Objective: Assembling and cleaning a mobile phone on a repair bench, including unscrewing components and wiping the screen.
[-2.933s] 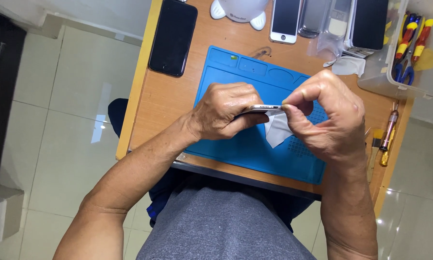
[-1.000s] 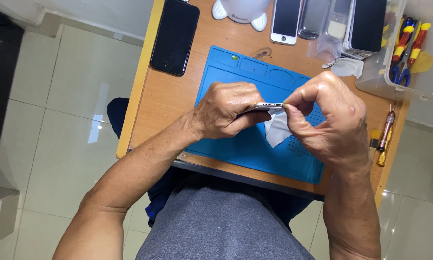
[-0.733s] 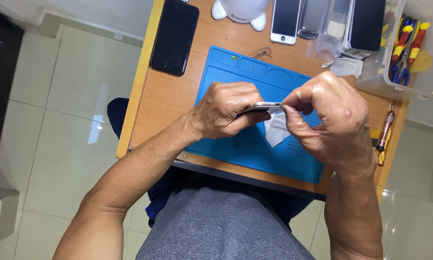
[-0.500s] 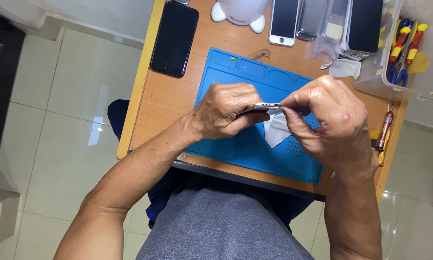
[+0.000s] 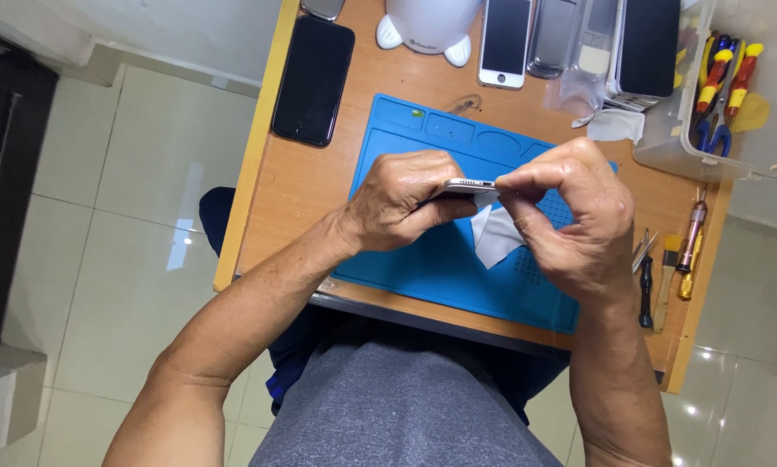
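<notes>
From the head view, your left hand point(image 5: 406, 199) comes in from the lower left with the forearm slanting up across the counter's point(image 5: 319, 186) edge; the wrist is bent and the fingers are curled and clamped on a thin silver phone point(image 5: 468, 186), held edge-on above the blue work mat point(image 5: 423, 259); your right hand point(image 5: 574, 216) rises from the lower right, forearm nearly upright, knuckles up, thumb and forefinger pinched together on the phone's right end; both hands meet over the middle of the mat, with a pale cloth point(image 5: 496, 235) lying on it just below the phone; a black phone point(image 5: 312, 79) lies flat at the counter's far left, well apart; screwdrivers point(image 5: 665, 272) rest beside the mat's right edge, near your right wrist; a clear bin of tools point(image 5: 717, 95) stands at the far right corner.
</notes>
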